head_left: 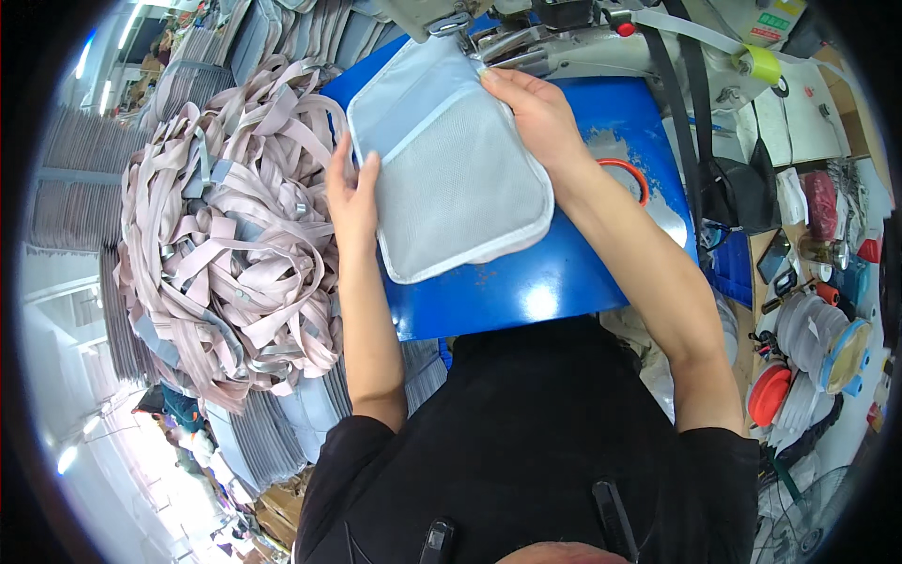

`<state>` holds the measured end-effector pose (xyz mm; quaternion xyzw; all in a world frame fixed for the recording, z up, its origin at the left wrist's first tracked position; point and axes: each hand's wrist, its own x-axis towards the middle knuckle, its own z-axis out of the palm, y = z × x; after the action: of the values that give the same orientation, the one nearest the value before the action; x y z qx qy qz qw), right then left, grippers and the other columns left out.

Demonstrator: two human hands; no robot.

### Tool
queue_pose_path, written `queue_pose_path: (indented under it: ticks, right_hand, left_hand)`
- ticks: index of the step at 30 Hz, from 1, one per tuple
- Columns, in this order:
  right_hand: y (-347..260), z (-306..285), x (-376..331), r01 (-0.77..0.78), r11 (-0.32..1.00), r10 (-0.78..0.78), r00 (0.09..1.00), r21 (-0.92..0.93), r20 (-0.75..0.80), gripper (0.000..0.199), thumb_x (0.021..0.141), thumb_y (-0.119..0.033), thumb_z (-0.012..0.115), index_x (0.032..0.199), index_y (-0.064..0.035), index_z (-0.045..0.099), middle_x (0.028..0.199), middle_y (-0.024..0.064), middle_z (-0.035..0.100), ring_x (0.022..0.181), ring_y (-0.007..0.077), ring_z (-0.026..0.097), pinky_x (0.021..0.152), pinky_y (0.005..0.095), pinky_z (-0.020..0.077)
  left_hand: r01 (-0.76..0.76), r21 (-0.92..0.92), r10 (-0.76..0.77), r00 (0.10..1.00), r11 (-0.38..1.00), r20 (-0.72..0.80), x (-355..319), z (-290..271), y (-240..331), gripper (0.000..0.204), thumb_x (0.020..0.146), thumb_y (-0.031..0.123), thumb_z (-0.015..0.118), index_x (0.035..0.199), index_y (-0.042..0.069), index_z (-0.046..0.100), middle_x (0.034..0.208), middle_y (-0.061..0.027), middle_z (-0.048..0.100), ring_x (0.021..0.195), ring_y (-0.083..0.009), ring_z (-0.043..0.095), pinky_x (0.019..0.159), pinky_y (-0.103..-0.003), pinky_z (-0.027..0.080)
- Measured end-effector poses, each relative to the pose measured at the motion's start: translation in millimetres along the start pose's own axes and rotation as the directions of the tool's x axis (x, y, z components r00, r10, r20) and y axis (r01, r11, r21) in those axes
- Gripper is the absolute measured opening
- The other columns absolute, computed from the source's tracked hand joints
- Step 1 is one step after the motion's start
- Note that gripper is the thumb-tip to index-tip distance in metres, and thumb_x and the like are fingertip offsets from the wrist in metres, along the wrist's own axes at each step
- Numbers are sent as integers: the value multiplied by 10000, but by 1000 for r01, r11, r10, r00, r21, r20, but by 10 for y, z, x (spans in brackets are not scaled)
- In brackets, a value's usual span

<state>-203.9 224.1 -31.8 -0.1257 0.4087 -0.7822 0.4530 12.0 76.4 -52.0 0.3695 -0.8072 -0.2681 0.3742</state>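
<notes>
A flat, light grey fabric panel (pixel 460 188) with rounded corners and a pale bound edge lies over the blue tabletop (pixel 451 305). A smoother grey-blue band crosses its upper part, above a mesh-like section. At the panel's left edge, my left hand (pixel 352 202) grips it between thumb and fingers. My right hand (pixel 536 117) pinches the upper right edge, close to the sewing machine's metal foot (pixel 451 26). The panel's far end reaches under that foot; whether the needle is in the cloth cannot be seen. A bit of pinkish fabric shows beneath the lower edge.
Left of the table rises a big tangled heap of pinkish straps (pixel 235 244). Stacked grey panels (pixel 80 169) stand beyond it. A red ring (pixel 642 179) lies by my right forearm. Black straps (pixel 691 103) hang at the right, near spools and tools (pixel 808 348).
</notes>
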Motion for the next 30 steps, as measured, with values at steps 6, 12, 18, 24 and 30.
queue_pose_path:
  ticks: [6, 12, 18, 24, 30]
  right_hand:
    - [-113, -376, -47, 323, 905, -345, 938, -276, -33, 367, 1049, -345, 619, 1025, 4, 729, 800, 4, 653, 771, 101, 630, 742, 263, 503]
    - [-559, -786, 53, 558, 771, -595, 803, -308, -35, 418, 1058, -403, 609, 940, -17, 716, 726, -6, 641, 714, 87, 627, 681, 254, 516]
    - [-412, -659, 45, 523, 821, -568, 791, -229, -228, 466, 1021, -479, 645, 901, -31, 694, 692, -7, 609, 661, 93, 604, 582, 248, 476]
    - [16, -363, -381, 228, 892, -242, 970, -390, 13, 380, 1017, -371, 680, 1076, 4, 697, 865, 13, 680, 792, 82, 619, 706, 217, 484]
    - [111, -288, -603, 130, 985, -105, 975, -117, 197, 402, 1049, -218, 614, 1344, 55, 602, 1158, 105, 731, 1034, 129, 697, 914, 291, 555]
  left_hand:
    - [446, -644, -316, 895, 621, 315, -279, -311, -9, 646, 967, 73, 676, 1569, 99, 445, 1449, -101, 595, 1239, -161, 603, 1073, -327, 453]
    - [351, -700, -162, 932, 621, 324, -132, -430, 112, 615, 961, 31, 633, 1550, 53, 460, 1381, -109, 636, 1191, -162, 635, 1023, -287, 488]
    - [314, -615, -137, 938, 723, 318, -78, -492, 230, 647, 937, 79, 660, 1551, 42, 458, 1463, -138, 566, 1297, -207, 568, 1110, -322, 417]
    - [350, -569, -184, 926, 744, 329, -44, -510, 361, 685, 916, 112, 698, 1553, 50, 457, 1498, -139, 533, 1333, -218, 538, 1136, -331, 389]
    - [322, -626, -147, 937, 710, 316, -51, -513, 385, 686, 920, 43, 682, 1561, 48, 435, 1500, -139, 529, 1337, -204, 535, 1141, -335, 391]
